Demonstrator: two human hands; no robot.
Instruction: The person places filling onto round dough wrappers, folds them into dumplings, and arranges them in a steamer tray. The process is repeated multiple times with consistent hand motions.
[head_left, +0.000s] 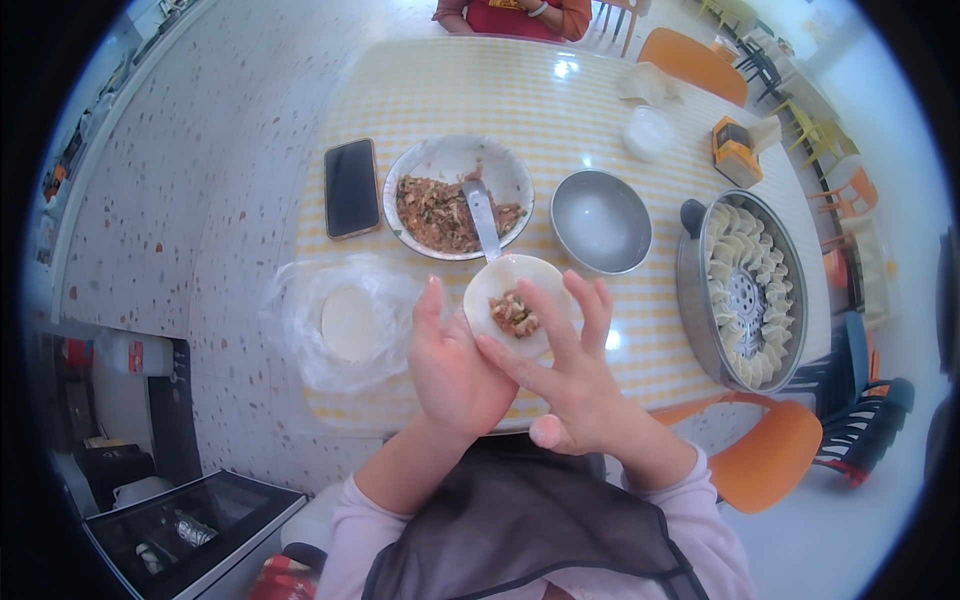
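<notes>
A round dumpling wrapper (486, 289) rests on the fingers of my left hand (461, 375), whose thumb stands up away from it. A small mound of meat filling (514, 314) sits in the wrapper's middle. Above it my right hand (577, 375) has its fingers spread, with the index and middle fingertips at the wrapper; I cannot tell how firmly they touch. Just beyond stands a white bowl (442, 154) of minced filling (439, 214), with a flat metal spatula (481, 214) leaning in it. More wrappers (351, 322) lie stacked on a clear plastic bag (292, 315) at the left.
A metal bowl (600, 217) stands right of the filling. Shaped dumplings ring a steamer pot (694, 300) at the right. A phone (352, 187), a clear cup (649, 133) and a tissue box (736, 154) are on the checked tablecloth (450, 82). Across sits a person (510, 16). An orange chair (772, 450) is beside me.
</notes>
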